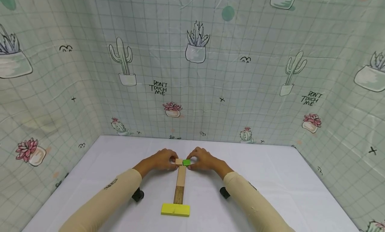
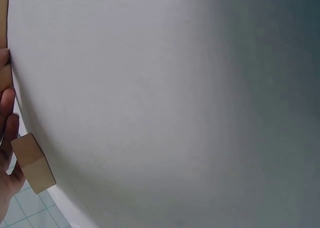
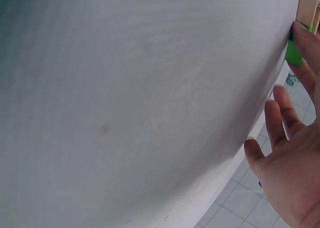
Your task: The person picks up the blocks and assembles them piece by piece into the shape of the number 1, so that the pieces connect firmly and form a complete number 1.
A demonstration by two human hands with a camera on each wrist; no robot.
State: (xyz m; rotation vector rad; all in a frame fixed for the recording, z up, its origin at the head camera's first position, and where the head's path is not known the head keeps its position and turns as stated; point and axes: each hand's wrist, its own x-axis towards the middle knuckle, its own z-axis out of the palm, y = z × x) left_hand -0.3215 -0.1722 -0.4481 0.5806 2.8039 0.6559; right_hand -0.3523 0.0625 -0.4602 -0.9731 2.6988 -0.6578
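Note:
With thumb and fingertip, my left hand (image 1: 163, 159) pinches a small pale wooden block (image 1: 178, 161) by its left end. A second plain wooden block (image 2: 34, 163) shows at the little-finger side of that same hand in the left wrist view, partly covered by the fingers. My right hand (image 1: 204, 159) pinches a bright green block (image 1: 186, 162) from the right, its other fingers spread loose in the right wrist view. The two pinched blocks sit side by side at the far end of a line made of a pale block (image 1: 181, 176) and a dark brown block (image 1: 178, 195).
Crosswise at the near end of the line lies a yellow block (image 1: 175, 210). Black wrist devices (image 1: 138, 195) show under both forearms. A white table (image 1: 264, 178) is enclosed by hanging cloth (image 1: 222, 78) with a printed grid and cactus pattern.

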